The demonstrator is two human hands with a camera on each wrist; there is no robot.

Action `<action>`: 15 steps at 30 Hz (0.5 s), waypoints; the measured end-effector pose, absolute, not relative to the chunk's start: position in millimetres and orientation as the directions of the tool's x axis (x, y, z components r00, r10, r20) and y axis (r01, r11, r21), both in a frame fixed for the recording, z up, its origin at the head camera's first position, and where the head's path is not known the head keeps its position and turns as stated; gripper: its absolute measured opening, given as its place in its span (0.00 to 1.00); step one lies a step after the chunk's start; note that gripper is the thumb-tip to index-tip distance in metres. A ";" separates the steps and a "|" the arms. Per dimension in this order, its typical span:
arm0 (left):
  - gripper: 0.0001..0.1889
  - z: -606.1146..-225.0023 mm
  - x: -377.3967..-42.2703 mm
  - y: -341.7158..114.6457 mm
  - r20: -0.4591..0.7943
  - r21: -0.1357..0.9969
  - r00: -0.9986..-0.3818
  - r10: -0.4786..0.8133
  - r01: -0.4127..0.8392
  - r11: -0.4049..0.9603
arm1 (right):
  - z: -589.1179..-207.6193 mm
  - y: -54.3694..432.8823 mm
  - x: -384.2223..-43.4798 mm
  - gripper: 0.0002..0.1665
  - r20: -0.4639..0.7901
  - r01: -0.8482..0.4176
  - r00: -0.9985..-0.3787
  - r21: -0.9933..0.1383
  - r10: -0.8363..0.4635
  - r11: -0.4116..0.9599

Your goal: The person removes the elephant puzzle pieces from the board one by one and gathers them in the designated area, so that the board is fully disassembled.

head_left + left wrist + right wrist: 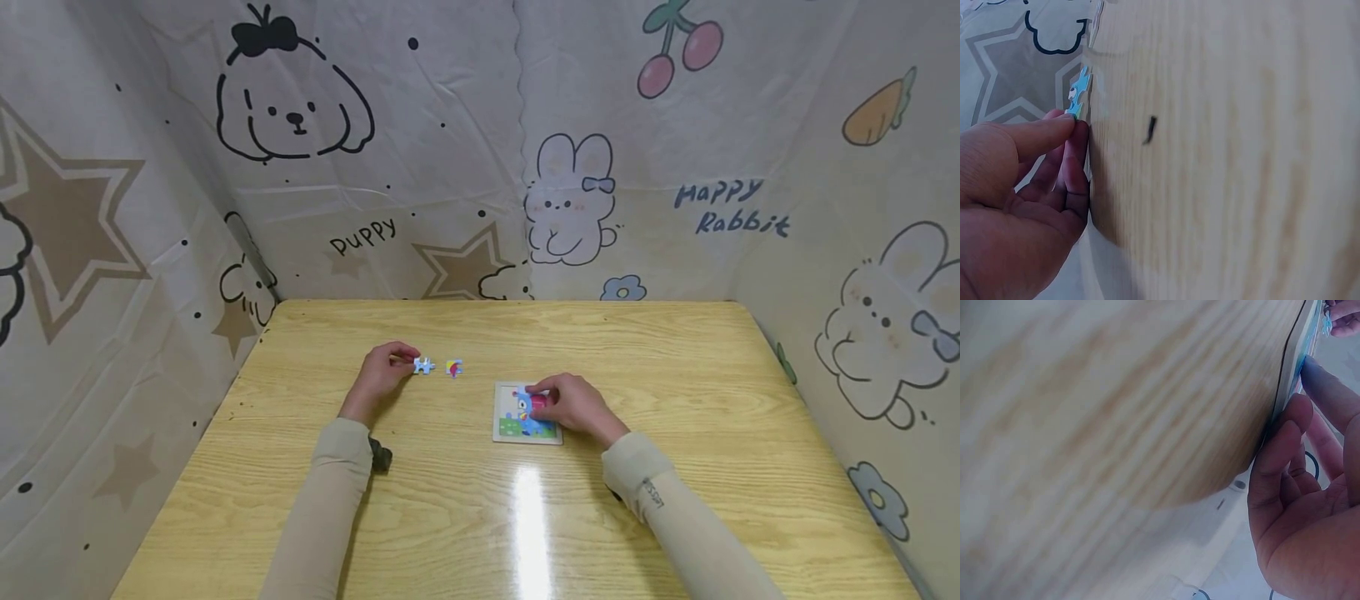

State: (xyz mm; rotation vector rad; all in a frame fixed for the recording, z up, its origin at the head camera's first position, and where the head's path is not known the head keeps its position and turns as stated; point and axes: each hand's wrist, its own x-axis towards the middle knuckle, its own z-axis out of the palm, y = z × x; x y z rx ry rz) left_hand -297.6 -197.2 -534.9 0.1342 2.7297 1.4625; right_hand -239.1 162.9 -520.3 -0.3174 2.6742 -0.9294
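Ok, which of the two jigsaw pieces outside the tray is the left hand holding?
The blue jigsaw piece, pinched in the left hand; the red-and-yellow jigsaw piece lies untouched to its right.

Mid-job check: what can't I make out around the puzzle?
Head view: upper right of the puzzle board, behind the right hand.
Head view: fine print on the loose piece, too small.
Left wrist view: end of the held piece, covered by the left hand.
Right wrist view: board's picture, nearly edge-on.
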 end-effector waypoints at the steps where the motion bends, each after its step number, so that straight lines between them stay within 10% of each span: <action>1: 0.10 -534.7 -297.4 -196.9 0.002 0.828 -0.995 0.097 0.056 0.558 | -520.2 163.0 -239.1 0.25 -0.201 -0.111 -0.933 -0.629 -0.299 0.769; 15: 0.11 -530.3 -290.9 -193.9 -0.004 0.817 -0.994 0.107 0.059 0.574 | -521.6 163.8 -240.0 0.25 -0.188 -0.125 -0.933 -0.631 -0.308 0.765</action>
